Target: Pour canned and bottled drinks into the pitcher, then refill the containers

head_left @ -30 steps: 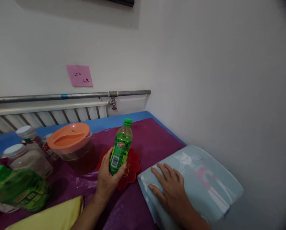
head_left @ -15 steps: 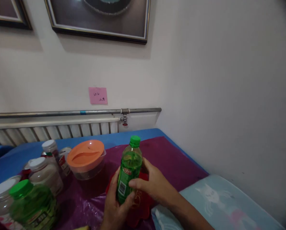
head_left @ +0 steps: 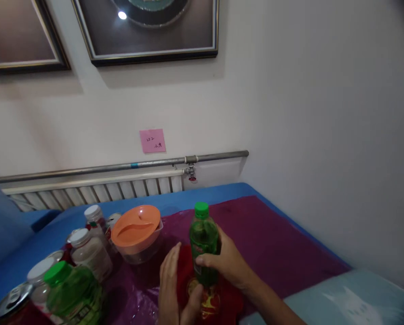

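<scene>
A small green bottle (head_left: 204,239) with a green cap stands upright over a red scalloped plate (head_left: 218,301) on the purple cloth. My right hand (head_left: 227,264) is wrapped round the bottle's middle from the right. My left hand (head_left: 173,289) is just left of the bottle, fingers stretched out and apart, its thumb near the bottle's base; it grips nothing.
A clear container with an orange lid (head_left: 136,232) stands left of the plate. Further left are white-capped jars (head_left: 88,250), a large green bottle (head_left: 71,293) and a can (head_left: 10,304). A light blue folded towel (head_left: 351,302) lies at lower right. A radiator (head_left: 93,192) runs along the wall.
My right hand left the towel and took hold of the bottle. My left hand let go of the bottle and opened beside it. The view tilted upward.
</scene>
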A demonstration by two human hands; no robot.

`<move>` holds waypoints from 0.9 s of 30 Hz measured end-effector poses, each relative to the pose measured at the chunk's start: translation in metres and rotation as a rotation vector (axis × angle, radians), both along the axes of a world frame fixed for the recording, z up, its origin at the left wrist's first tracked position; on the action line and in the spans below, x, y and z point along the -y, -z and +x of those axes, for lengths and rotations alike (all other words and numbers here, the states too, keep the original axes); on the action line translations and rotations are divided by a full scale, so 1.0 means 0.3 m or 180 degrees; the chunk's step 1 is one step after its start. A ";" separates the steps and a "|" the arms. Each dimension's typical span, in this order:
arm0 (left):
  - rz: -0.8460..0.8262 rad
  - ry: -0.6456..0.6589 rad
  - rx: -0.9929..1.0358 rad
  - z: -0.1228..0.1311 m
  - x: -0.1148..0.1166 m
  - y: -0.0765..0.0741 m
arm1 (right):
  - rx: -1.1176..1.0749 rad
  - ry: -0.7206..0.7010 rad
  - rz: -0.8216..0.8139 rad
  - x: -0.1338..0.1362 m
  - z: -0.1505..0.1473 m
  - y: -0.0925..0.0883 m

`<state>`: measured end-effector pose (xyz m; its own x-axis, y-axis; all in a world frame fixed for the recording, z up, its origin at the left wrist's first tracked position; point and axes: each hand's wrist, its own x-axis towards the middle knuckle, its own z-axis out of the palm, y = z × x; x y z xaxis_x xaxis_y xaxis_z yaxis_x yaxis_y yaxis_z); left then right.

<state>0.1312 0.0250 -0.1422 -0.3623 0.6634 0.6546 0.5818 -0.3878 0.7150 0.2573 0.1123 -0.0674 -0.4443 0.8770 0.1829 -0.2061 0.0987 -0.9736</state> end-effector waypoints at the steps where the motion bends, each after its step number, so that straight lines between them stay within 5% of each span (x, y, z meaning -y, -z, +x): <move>1: 0.0014 -0.0022 0.0044 -0.001 0.009 -0.024 | 0.0134 0.0078 0.0220 -0.005 0.011 0.004; 5: 0.0106 -0.0019 0.0128 -0.022 0.042 -0.174 | 0.1008 0.0333 0.1280 -0.003 0.038 0.012; 9: 0.0229 -0.0033 -0.1122 -0.063 0.065 -0.337 | 0.1413 0.0512 0.2482 0.005 0.048 0.018; 14: -0.0078 0.0128 -0.1840 -0.104 0.096 -0.425 | 0.1399 0.0550 0.3140 0.002 0.066 0.029; 20: -0.0846 -0.0292 -0.0801 -0.189 0.187 -0.371 | 0.1494 0.0880 0.3051 -0.001 0.108 0.040; 24: -0.2262 0.0036 -0.0732 -0.224 0.237 -0.236 | 0.1669 0.1106 0.2605 -0.008 0.130 0.051; 27: -0.2723 0.0193 -0.0824 -0.201 0.250 -0.134 | 0.1739 0.1119 0.2454 -0.014 0.131 0.058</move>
<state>0.0708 -0.0499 -0.1018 -0.2203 0.9753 -0.0163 0.7608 0.1823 0.6228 0.2967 0.1166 -0.0849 -0.3756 0.7028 0.6042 0.4112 0.7106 -0.5709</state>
